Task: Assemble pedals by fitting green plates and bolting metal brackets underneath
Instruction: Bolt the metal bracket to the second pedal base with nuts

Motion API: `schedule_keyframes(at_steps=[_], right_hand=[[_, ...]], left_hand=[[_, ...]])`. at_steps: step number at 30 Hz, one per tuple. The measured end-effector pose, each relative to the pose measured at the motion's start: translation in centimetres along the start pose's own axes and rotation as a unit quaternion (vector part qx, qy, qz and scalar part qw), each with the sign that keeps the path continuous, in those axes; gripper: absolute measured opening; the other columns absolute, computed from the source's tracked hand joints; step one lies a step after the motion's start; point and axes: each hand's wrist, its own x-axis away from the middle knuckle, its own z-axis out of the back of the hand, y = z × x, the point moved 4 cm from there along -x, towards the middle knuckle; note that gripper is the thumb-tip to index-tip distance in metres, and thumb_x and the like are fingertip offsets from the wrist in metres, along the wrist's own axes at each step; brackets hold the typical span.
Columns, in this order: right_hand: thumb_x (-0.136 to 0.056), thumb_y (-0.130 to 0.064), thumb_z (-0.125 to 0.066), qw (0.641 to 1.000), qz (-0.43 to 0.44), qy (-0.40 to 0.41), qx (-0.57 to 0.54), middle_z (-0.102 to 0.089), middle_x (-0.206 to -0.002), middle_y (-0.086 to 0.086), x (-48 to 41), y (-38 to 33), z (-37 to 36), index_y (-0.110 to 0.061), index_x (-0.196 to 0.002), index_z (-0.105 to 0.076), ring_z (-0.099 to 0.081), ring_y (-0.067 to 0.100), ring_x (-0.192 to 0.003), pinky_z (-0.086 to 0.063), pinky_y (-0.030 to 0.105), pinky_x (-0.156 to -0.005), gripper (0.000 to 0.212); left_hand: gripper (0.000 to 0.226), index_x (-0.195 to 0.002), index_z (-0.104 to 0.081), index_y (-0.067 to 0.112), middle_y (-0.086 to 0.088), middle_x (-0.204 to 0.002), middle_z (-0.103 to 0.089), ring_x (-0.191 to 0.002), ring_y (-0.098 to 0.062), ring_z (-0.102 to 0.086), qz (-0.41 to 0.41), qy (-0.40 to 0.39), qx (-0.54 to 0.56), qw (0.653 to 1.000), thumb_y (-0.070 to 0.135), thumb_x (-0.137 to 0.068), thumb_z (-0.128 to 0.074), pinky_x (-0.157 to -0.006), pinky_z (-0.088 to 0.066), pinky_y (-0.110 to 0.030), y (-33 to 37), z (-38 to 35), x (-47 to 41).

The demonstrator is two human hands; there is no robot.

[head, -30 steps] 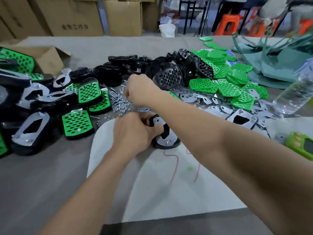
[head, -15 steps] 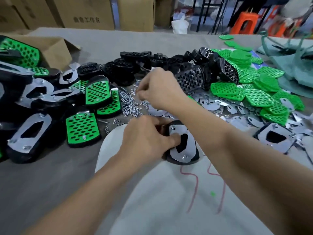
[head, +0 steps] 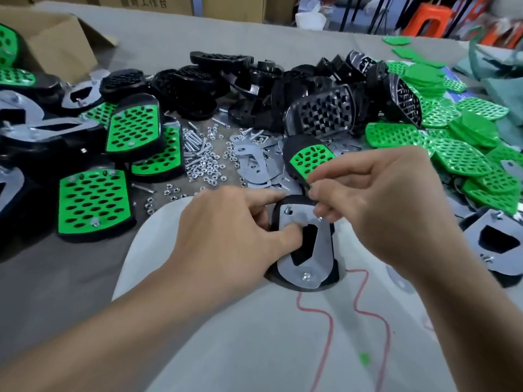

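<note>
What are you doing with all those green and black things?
A person is building pedals. The left hand holds an upside-down black plastic pedal on the white sheet, with a silver metal bracket lying on it. The right hand pinches a small piece, hidden by its fingers, at the bracket's far corner. One nut already sits on the near bolt. Loose nuts and bolts and perforated green plates lie behind.

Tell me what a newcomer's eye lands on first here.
Dead centre, two hands work one upturned pedal: the left hand grips it on the white sheet while the right hand pinches at the far corner of its metal bracket. Bright green plates heap at the right, beside a black pile of pedal shells.
</note>
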Motion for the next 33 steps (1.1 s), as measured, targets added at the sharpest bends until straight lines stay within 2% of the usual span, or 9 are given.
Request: schedule_keyframes(at_steps=[3,5,7,11,16,22,27,31,33], right_hand=[[-0.078,-0.008,-0.083,1.000,0.007,-0.022,0.020,-0.072,-0.059,-0.008,0.0,-0.2,-0.3,-0.026,-0.072,-0.080,-0.070,0.009,-0.052,-0.060,0.029,-0.055,0.020],[-0.075,-0.008,-0.086,0.999,0.021,-0.029,0.031,-0.072,-0.059,-0.009,0.1,-0.4,-1.0,-0.028,-0.070,-0.081,-0.068,0.009,-0.053,-0.058,0.027,-0.054,0.021],[-0.073,-0.011,-0.087,0.997,0.036,-0.030,0.061,-0.071,-0.059,-0.011,0.3,-0.7,-1.7,-0.032,-0.068,-0.080,-0.066,0.004,-0.052,-0.052,0.018,-0.052,0.023],[-0.073,-0.015,-0.087,0.991,0.060,-0.013,0.123,-0.070,-0.060,-0.019,0.5,-1.3,-1.9,-0.037,-0.065,-0.077,-0.065,-0.003,-0.057,-0.045,0.007,-0.055,0.025],[-0.073,-0.016,-0.085,0.983,0.091,-0.005,0.160,-0.068,-0.065,-0.028,0.9,-1.7,-1.8,-0.039,-0.065,-0.077,-0.066,-0.006,-0.061,-0.046,0.005,-0.057,0.025],[-0.077,-0.010,-0.085,0.990,0.068,-0.070,0.105,-0.071,-0.062,-0.018,-0.2,-0.8,-1.8,-0.030,-0.070,-0.079,-0.069,-0.002,-0.060,-0.058,0.017,-0.062,0.022],[-0.073,-0.001,-0.084,0.988,0.061,-0.127,0.058,-0.073,-0.063,0.001,-1.2,0.0,-2.0,-0.022,-0.072,-0.079,-0.069,0.016,-0.058,-0.060,0.031,-0.062,0.022],[-0.075,-0.011,-0.085,0.989,0.059,-0.133,0.021,-0.075,-0.067,0.001,-1.5,0.1,-1.6,-0.025,-0.077,-0.082,-0.072,0.031,-0.068,-0.061,0.050,-0.067,0.014],[-0.075,-0.016,-0.084,0.989,0.067,-0.127,0.035,-0.075,-0.066,0.000,-1.5,0.0,-1.7,-0.029,-0.078,-0.081,-0.071,0.031,-0.066,-0.060,0.052,-0.063,0.014]], left_hand=[[0.041,-0.100,-0.062,0.056,0.011,-0.065,-0.060,-0.061,-0.011,-0.055,0.006,-0.001,0.005,1.000,0.063,-0.060,-0.058,-0.045,-0.040,-0.029,0.3,0.0,0.0],[0.030,-0.089,-0.064,0.061,0.013,-0.060,-0.058,-0.055,-0.008,-0.053,0.011,-0.010,0.008,1.000,0.062,-0.060,-0.062,-0.041,-0.030,-0.021,0.3,-0.1,-0.1],[0.017,-0.076,-0.062,0.063,0.014,-0.055,-0.056,-0.048,-0.004,-0.050,0.018,-0.022,0.017,0.999,0.061,-0.059,-0.066,-0.046,-0.037,-0.018,0.2,-0.2,-0.1],[0.037,-0.093,-0.061,0.069,0.017,-0.060,-0.060,-0.050,-0.002,-0.052,0.024,-0.033,0.026,0.999,0.066,-0.057,-0.065,-0.043,-0.026,-0.018,0.2,0.0,-0.2],[0.042,-0.099,-0.065,0.067,0.020,-0.065,-0.063,-0.053,0.000,-0.054,0.026,-0.040,0.027,0.998,0.068,-0.056,-0.064,-0.046,-0.029,-0.022,0.1,0.1,-0.3],[0.038,-0.095,-0.063,0.068,0.016,-0.063,-0.062,-0.052,-0.004,-0.053,0.022,-0.031,0.036,0.999,0.069,-0.058,-0.065,-0.044,-0.028,-0.022,0.3,0.1,-0.4],[0.034,-0.092,-0.063,0.065,0.014,-0.060,-0.060,-0.047,-0.004,-0.050,0.015,-0.027,0.041,0.999,0.064,-0.058,-0.067,-0.042,-0.028,-0.019,0.3,0.0,-0.2],[0.034,-0.092,-0.067,0.060,0.016,-0.061,-0.060,-0.049,-0.004,-0.052,0.015,-0.028,0.037,0.999,0.064,-0.058,-0.067,-0.042,-0.028,-0.018,0.4,-0.1,-0.3],[0.033,-0.091,-0.068,0.060,0.016,-0.060,-0.060,-0.048,-0.003,-0.052,0.014,-0.025,0.039,0.999,0.064,-0.058,-0.068,-0.042,-0.032,-0.015,0.2,0.0,-0.4]])
